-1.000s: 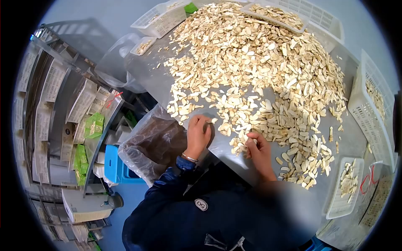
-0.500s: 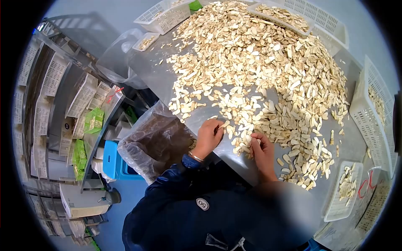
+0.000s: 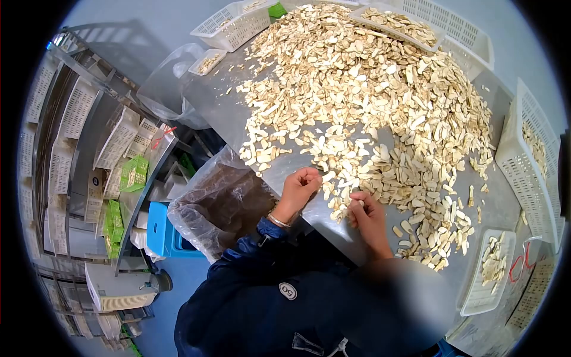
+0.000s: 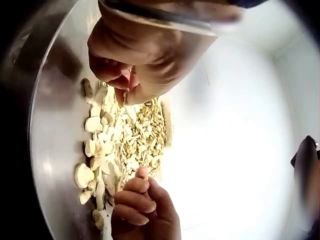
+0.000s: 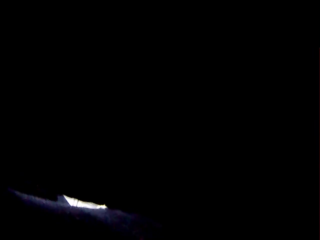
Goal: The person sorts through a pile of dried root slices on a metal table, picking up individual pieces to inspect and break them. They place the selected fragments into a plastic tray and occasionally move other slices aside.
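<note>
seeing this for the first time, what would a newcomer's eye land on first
Most likely the heap of pale slices, spread across the metal table in the head view. Next, the left hand and right hand, both at the heap's near edge. Then perhaps the plastic-lined bin, beside the table, to the left of the left hand.

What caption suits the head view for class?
Left grip and right grip beside pale, flat slices heaped across a grey metal table.

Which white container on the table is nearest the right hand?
The shallow tray at the near right of the table, holding slices. The tall basket beyond it and the other white containers all lie farther from the right hand.
</note>
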Demonstrator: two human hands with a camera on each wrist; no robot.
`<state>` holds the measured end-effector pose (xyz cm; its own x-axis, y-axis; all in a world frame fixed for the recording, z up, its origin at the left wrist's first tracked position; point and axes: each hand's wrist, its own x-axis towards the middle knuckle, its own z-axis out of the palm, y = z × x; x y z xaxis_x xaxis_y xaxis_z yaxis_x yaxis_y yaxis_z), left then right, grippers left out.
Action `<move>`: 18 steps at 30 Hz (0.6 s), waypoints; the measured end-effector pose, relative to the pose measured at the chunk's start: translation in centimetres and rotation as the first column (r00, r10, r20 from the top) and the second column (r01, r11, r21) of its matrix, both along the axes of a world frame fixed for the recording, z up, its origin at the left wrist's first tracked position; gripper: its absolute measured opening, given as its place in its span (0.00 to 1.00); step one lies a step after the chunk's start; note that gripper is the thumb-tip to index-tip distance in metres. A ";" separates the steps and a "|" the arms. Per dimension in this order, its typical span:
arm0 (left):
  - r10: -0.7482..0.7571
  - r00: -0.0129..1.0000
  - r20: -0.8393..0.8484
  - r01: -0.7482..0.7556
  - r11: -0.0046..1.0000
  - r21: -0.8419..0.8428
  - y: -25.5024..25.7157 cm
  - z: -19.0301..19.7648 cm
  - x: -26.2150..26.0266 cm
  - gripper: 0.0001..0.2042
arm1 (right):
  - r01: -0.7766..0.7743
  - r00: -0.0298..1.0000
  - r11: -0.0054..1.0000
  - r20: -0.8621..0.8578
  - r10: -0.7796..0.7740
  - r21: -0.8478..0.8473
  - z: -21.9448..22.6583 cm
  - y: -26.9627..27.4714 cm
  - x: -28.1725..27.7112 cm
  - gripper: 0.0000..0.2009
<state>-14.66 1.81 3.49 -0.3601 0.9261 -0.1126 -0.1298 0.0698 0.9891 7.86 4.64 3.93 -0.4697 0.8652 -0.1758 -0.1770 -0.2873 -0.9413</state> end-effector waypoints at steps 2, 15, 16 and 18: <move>-0.046 0.998 0.037 0.048 0.997 -0.055 -0.3 1.0 0.6 0.05 | -0.022 0.999 0.999 -0.035 0.020 -0.043 0.7 -0.3 -0.3 0.11; -0.049 0.586 -0.809 0.097 0.995 0.010 -0.3 3.3 1.7 0.12 | -0.031 0.967 0.957 -0.253 -0.045 -0.288 2.3 0.1 0.1 0.04; -0.052 0.568 -0.822 0.101 0.995 0.007 -0.2 3.2 1.9 0.13 | -0.002 0.960 0.937 -0.262 -0.096 -0.350 3.0 0.1 0.1 0.04; -0.111 0.616 -0.780 0.151 0.988 -0.021 0.2 2.6 1.8 0.11 | 0.065 0.945 0.944 -0.285 -0.162 -0.323 2.8 0.1 -0.1 0.04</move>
